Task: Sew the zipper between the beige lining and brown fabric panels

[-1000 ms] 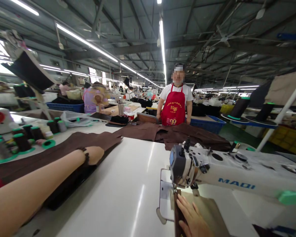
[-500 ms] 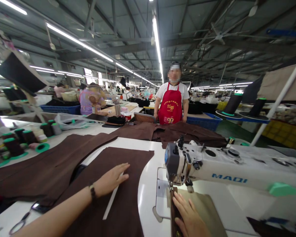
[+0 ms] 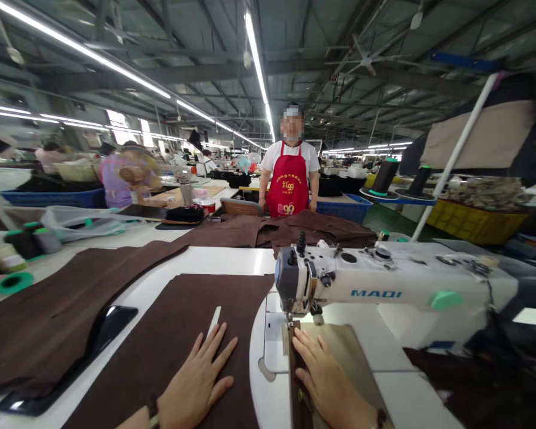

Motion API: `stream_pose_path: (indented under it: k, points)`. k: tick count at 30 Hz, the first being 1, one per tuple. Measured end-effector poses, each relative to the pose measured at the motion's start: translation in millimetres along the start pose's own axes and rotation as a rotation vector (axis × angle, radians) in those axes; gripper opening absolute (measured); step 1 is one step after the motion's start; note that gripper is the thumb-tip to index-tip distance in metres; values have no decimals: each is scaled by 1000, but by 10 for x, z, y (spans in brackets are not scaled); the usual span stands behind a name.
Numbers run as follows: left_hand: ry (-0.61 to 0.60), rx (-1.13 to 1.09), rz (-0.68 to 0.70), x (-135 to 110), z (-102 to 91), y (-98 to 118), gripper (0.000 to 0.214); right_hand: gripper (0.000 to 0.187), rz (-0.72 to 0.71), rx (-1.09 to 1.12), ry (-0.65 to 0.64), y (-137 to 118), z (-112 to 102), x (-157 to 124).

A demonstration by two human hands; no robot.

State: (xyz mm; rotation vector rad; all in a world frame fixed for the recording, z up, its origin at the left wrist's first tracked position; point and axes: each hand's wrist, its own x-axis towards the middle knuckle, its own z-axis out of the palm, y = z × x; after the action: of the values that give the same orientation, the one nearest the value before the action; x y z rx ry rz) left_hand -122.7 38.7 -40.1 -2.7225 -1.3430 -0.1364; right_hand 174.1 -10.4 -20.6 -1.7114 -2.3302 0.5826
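My left hand (image 3: 201, 375) lies flat with fingers spread on a dark brown cloth panel (image 3: 165, 333) on the white table. A narrow white strip (image 3: 214, 317) sticks out past its fingertips; the rest of the strip is hidden under the hand. My right hand (image 3: 328, 372) rests with fingers stretched out on a brown cloth edge (image 3: 298, 402) and an olive cloth piece (image 3: 346, 342). Its fingertips are just in front of the needle area of a white sewing machine (image 3: 375, 295), where the brown edge runs up to the presser foot.
More brown cloth (image 3: 67, 298) covers the left of the table, with a glossy dark object (image 3: 116, 325) partly beneath it. Thread spools (image 3: 15, 283) stand at far left. A person in a red apron (image 3: 290, 179) faces me behind the table. Two black thread cones (image 3: 385, 176) stand at back right.
The view has swung to the right. My left hand has drawn back toward me along the white strip, fingers now spread wider. My right hand stays on the cloth by the needle.
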Motion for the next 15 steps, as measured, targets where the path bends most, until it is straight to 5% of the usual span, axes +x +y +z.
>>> stream_pose_path:
  k: [8, 15]
  points:
    - [4, -105, 31, 271, 0, 417, 54, 52, 6, -12, 14, -72, -94, -22]
    - [-256, -256, 331, -258, -329, 687, 84, 52, -7, -51, 29, -64, -85, -33]
